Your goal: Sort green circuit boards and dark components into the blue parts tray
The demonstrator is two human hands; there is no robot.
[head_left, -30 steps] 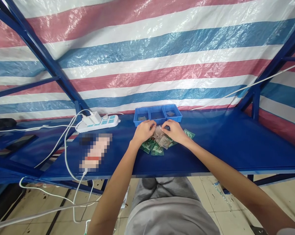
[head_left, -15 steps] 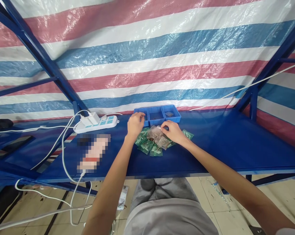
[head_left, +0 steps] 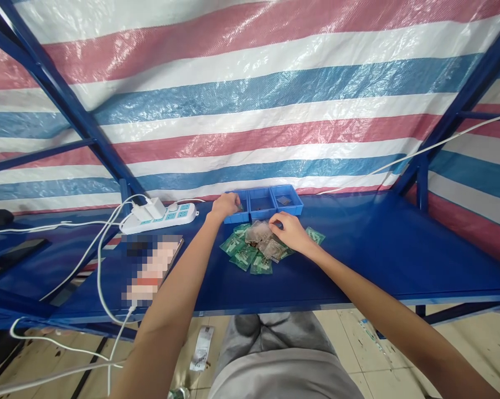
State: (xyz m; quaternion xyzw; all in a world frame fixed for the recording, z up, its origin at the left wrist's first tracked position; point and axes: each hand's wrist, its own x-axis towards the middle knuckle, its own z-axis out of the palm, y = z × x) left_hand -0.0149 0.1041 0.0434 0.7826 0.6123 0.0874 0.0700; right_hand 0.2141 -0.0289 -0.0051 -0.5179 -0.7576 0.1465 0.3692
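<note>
My left hand (head_left: 226, 205) is at the left compartment of a blue three-part tray (head_left: 262, 215), fingers closed and pointing in; what they hold, if anything, is too small to make out. My right hand (head_left: 289, 228) pinches the upper right edge of a clear plastic bag (head_left: 258, 231) with small brownish contents. This bag lies on top of a pile of small green packets (head_left: 243, 257), just in front of the tray. A second clear packet (head_left: 273, 249) rests on the pile's right side. A small flat greyish piece (head_left: 284, 200) lies in the tray's right compartment.
A white power strip (head_left: 160, 219) with plugs and cables stands on the blue table (head_left: 374, 249) at left. In front of it lies a blurred-out phone-like object (head_left: 154, 271) on a white cable. Blue metal posts (head_left: 73, 105) and a striped tarp (head_left: 274, 100) close off the back.
My left hand has lowered and turned its fingers towards the left compartment. My right hand stays at the clear bag. The whole view has shifted slightly.
</note>
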